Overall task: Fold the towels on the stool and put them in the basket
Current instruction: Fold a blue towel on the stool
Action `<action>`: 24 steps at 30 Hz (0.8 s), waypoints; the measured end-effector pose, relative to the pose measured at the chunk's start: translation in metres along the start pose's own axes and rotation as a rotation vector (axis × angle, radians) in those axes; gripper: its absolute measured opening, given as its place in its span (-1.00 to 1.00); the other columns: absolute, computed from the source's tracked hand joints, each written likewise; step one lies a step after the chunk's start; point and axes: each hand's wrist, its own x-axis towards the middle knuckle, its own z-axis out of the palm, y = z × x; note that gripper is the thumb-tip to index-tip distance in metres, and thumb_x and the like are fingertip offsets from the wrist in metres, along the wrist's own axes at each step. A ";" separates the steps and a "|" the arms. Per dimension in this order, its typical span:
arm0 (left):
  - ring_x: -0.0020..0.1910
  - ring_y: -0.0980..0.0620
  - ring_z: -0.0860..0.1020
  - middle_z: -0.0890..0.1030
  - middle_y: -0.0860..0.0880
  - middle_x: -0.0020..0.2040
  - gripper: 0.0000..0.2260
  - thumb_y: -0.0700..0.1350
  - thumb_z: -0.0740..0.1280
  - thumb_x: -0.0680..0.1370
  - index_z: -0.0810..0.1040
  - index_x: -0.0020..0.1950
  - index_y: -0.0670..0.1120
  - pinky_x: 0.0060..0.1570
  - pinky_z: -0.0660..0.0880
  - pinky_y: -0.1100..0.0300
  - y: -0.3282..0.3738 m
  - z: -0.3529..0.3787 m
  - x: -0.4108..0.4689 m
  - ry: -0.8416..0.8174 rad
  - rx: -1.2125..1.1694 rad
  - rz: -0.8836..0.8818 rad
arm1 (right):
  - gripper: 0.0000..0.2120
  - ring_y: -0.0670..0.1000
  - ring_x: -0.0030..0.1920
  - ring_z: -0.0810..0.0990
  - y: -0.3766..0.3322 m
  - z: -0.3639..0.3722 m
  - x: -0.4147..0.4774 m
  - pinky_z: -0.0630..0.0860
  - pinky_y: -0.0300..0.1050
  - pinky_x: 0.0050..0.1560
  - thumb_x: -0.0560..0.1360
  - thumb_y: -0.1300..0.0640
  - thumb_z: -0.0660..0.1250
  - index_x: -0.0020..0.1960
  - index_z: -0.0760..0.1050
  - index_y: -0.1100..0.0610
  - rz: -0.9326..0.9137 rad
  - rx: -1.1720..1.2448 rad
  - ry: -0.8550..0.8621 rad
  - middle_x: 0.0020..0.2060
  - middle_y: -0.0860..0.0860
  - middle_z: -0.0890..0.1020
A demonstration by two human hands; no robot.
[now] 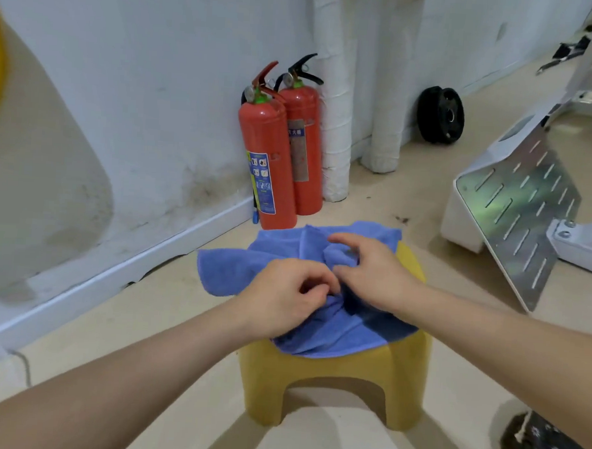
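Head cam: the blue towel (237,269) is lying rumpled over the yellow stool (335,370), with one corner hanging off out past the left grip (284,292). The left grip is pinching bunched cloth. Just beside it, the right grip (371,269) has thumb and fingers closed round a raised fold. My guess is they're gathering it up to flatten it before folding. I can't clearly spot the basket.

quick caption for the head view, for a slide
Left hand and right hand pinch a crumpled blue towel on a yellow stool.
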 end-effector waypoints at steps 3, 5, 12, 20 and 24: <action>-0.25 0.12 0.57 0.63 0.10 -0.28 -0.93 -0.13 0.34 0.48 0.58 -0.19 0.00 -0.17 0.48 0.22 -0.027 -0.016 -0.003 0.234 -0.002 -0.226 | -0.60 -0.07 0.26 0.48 0.011 0.006 -0.002 0.29 -0.39 0.12 0.48 0.23 0.31 0.31 0.48 0.05 0.020 -0.012 -0.077 0.24 -0.07 0.56; -0.27 0.09 0.55 0.62 0.08 -0.30 -0.89 -0.01 0.36 0.48 0.57 -0.21 -0.01 -0.25 0.44 0.19 -0.037 -0.017 -0.007 0.239 0.082 -0.336 | -0.65 -0.07 0.16 0.52 0.011 0.008 -0.001 0.35 -0.37 0.02 0.46 0.22 0.35 0.23 0.51 0.04 0.050 0.021 -0.033 0.12 -0.08 0.59; -0.18 -0.06 0.59 0.67 -0.08 -0.22 -0.64 0.10 0.24 0.54 0.64 -0.18 -0.15 -0.15 0.50 0.04 -0.028 -0.008 0.028 0.240 0.164 -0.379 | -0.84 -0.20 -0.37 0.41 0.004 0.012 -0.003 0.35 -0.46 -0.39 0.42 0.22 0.41 -0.06 0.48 0.07 0.071 -0.005 0.013 -0.37 -0.14 0.47; -0.24 -0.22 0.52 0.48 -0.15 -0.39 -0.63 0.01 0.37 0.40 0.25 -0.45 -0.06 -0.48 0.18 0.15 -0.031 0.004 0.075 0.263 0.133 -0.510 | -0.79 -0.06 -0.37 0.37 0.005 0.011 -0.001 0.32 -0.26 -0.35 0.39 0.17 0.43 -0.22 0.43 0.26 0.143 0.173 0.014 -0.39 0.03 0.42; -0.39 0.05 0.45 0.48 0.06 -0.47 -0.78 -0.06 0.40 0.40 0.46 -0.41 -0.05 -0.38 0.35 0.20 -0.011 -0.006 0.075 0.456 -0.199 -0.350 | -0.74 -0.01 -0.30 0.36 0.003 -0.002 0.009 0.33 -0.11 -0.28 0.38 0.17 0.37 -0.25 0.33 0.30 0.164 0.433 0.316 -0.38 0.14 0.39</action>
